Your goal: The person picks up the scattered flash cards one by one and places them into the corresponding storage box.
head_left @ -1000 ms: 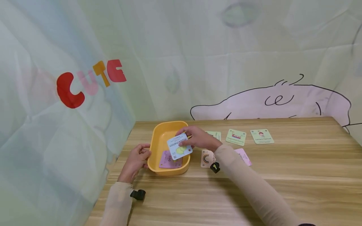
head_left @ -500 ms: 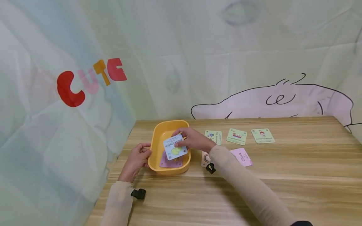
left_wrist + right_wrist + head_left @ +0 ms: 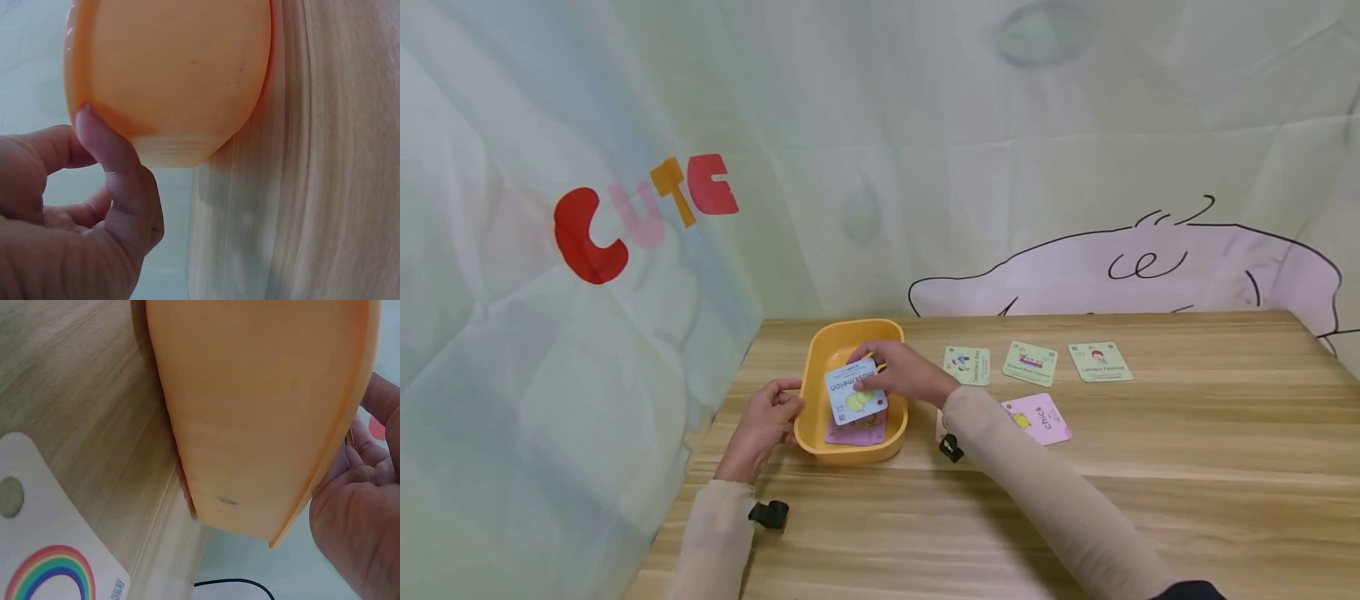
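Note:
In the head view my right hand (image 3: 910,372) holds a pale blue muskmelon picture card (image 3: 855,400) inside the mouth of a yellow plastic bin (image 3: 848,456). Beneath it, a pink card (image 3: 871,436) lies on the bin's floor, partly covered. With thumb and fingers my left hand (image 3: 765,423) pinches the bin's left rim; the left wrist view shows this hand (image 3: 94,187) on the edge of the bin (image 3: 175,75). From the right wrist, the bin's outer wall (image 3: 256,419) hides the card, and only part of the right hand (image 3: 362,481) appears beyond the rim.
Right of the bin lie green cards for Teachers' Day (image 3: 967,367), Dragon Boat Festival (image 3: 1030,364) and Lantern Festival (image 3: 1100,362). A pink chick card (image 3: 1039,420) is nearer. My right sleeve mostly covers a rainbow card (image 3: 56,550). A printed curtain (image 3: 820,208) hangs behind the table.
My right hand has shifted left and slightly lower with the muskmelon card, which now covers more of the pink card. The sleeve uncovers more of the chick card. The left hand stays on the rim.

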A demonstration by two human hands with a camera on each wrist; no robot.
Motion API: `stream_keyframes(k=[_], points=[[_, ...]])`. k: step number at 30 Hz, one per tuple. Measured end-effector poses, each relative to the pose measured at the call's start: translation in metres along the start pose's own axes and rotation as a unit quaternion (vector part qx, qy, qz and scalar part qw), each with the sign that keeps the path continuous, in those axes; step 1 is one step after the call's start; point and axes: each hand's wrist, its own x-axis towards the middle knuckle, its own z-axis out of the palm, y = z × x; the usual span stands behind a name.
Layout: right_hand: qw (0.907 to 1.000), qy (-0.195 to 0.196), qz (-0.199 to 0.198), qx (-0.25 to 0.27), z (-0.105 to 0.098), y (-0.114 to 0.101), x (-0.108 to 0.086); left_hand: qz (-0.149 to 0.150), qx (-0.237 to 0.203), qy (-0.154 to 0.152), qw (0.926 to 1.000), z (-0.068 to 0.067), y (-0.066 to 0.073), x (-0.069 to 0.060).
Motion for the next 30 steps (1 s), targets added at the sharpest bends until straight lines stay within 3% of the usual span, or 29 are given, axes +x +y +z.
stream_keyframes(k=[14, 30], points=[[0.9993, 0.005, 0.019, -0.033, -0.0005, -0.0015, -0.0003, 0.003, -0.003, 0.002, 1.0, -0.0017, 0.003, 0.0002], [0.9985, -0.004, 0.047, -0.029, -0.0005, 0.0004, -0.002, 0.004, -0.013, -0.002, 0.9999, -0.0004, 0.0015, -0.0002]])
